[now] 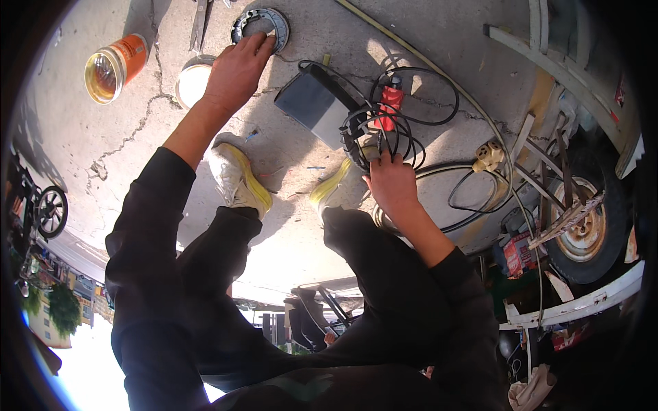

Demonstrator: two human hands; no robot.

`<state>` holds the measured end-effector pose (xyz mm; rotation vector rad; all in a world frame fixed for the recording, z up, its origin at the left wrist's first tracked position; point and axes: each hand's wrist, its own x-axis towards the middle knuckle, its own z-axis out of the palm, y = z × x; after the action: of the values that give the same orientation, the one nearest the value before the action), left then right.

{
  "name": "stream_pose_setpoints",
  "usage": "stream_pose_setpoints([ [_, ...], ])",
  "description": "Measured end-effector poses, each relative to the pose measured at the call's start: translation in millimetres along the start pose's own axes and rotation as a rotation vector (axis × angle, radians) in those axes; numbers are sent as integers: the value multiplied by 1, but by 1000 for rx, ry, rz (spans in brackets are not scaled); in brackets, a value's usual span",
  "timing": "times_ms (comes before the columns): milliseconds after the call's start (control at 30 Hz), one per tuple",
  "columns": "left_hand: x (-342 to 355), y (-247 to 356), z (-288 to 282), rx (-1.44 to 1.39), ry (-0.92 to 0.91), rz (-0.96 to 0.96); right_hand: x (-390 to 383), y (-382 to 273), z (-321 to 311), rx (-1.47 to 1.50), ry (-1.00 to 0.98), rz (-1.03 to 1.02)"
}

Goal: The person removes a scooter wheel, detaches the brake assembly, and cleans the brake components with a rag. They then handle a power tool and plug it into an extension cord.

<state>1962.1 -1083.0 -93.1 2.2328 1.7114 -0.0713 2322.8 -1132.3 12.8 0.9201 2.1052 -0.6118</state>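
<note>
At the top of the head view, my left hand point(236, 74) reaches down with its fingers curled over the lower edge of a ring-shaped pair of brake shoes point(283, 31) lying on the concrete. My right hand point(394, 183) is at a tangle of black cables point(409, 140), its fingers closed near a thin metallic tip; what they hold is largely hidden. Just beyond it lies a red tool-like piece point(389, 107) among the loops. A dark grey box point(312, 103) with a cable sits between my hands. Beside my left wrist stands a round container with a white top point(192, 85).
An orange-labelled jar point(129, 56) lies left, near metal shears point(199, 26). A long yellowish hose point(439, 70) crosses the ground. At right are a tan multi-way plug point(489, 157), a rusty wheel point(581, 219) and metal frames point(548, 51). My shoes point(236, 179) are below.
</note>
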Motion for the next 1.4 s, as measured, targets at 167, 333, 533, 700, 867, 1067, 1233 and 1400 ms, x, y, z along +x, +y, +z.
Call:
stream_pose_setpoints([
  [167, -11, 55, -52, -185, 66, 550, 12, 42, -39, 327, -93, -118],
  [333, 5, 136, -36, -227, -86, 578, 12, 103, -112, 1112, -166, -114],
  [533, 71, 144, -65, -712, -381, 372, 41, 156, -32, 1323, 994, 328],
  [700, 124, 119, -131, -308, 203, 576, -25, 120, 10, 1009, 1457, 569],
  [867, 136, 120, -149, -411, 320, 424, 2, 88, 64, 1748, 844, 369],
  [1067, 101, 107, -183, -608, 222, 249, 68, 114, 35, 1630, 1076, 323],
  [1233, 94, 106, -238, -980, 104, 341, 134, 160, 15, 1529, 857, 85],
  [1400, 112, 25, -321, -1103, 594, 92, 55, 148, -36, 1727, 971, -75],
])
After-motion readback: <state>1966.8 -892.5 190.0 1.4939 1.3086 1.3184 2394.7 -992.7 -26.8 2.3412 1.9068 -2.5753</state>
